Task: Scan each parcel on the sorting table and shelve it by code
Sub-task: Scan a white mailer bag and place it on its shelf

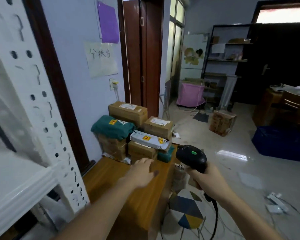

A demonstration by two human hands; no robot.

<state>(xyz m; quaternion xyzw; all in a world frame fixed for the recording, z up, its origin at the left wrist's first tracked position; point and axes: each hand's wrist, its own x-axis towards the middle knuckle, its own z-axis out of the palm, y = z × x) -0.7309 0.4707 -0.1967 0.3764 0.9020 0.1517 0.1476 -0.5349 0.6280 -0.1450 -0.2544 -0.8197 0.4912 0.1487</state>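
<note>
Your right hand gripped the scanner; left hand reached, fingers relaxed, empty. Grey mailer: likely soft, light; take both ends.

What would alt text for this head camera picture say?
A person's right hand grips a black barcode scanner while the open left hand reaches toward stacked parcels on a wooden table. A white shelf post stands at left.
</note>
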